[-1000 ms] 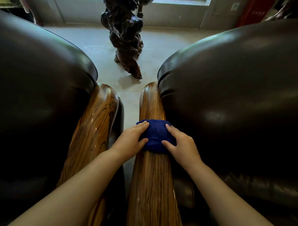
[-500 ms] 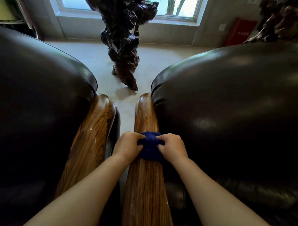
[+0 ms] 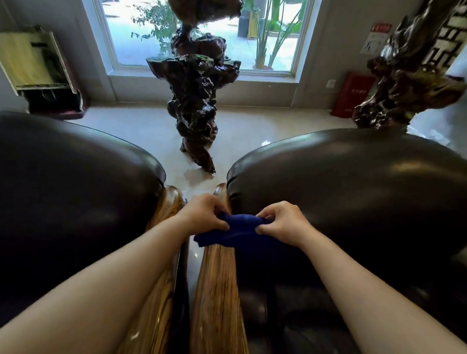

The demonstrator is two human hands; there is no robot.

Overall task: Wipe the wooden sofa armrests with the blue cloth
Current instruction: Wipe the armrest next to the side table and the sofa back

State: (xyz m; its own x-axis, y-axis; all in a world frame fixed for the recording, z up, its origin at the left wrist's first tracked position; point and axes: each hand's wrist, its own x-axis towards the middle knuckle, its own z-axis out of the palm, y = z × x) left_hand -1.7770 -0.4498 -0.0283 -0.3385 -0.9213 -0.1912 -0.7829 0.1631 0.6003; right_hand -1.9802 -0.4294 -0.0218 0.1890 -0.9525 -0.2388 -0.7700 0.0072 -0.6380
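Observation:
The blue cloth [image 3: 236, 232] hangs bunched just above the right-hand wooden armrest [image 3: 217, 296], stretched between my two hands. My left hand [image 3: 205, 211] pinches its left end and my right hand [image 3: 280, 221] pinches its right end. A fold of the cloth droops onto the armrest's top. A second striped wooden armrest [image 3: 158, 288] runs alongside on the left, partly hidden under my left forearm.
Dark leather sofa cushions rise on both sides, the left sofa [image 3: 66, 185] and the right sofa [image 3: 360, 187]. A narrow gap of floor separates the armrests. A dark root sculpture [image 3: 196, 105] stands on the pale floor ahead, before a window. Another carving [image 3: 402, 85] and a red box [image 3: 351, 93] are at the right.
My hands went from pressing the cloth flat on the armrest to gripping and lifting it, pulling it nearer. The view tilted up, showing more of the window.

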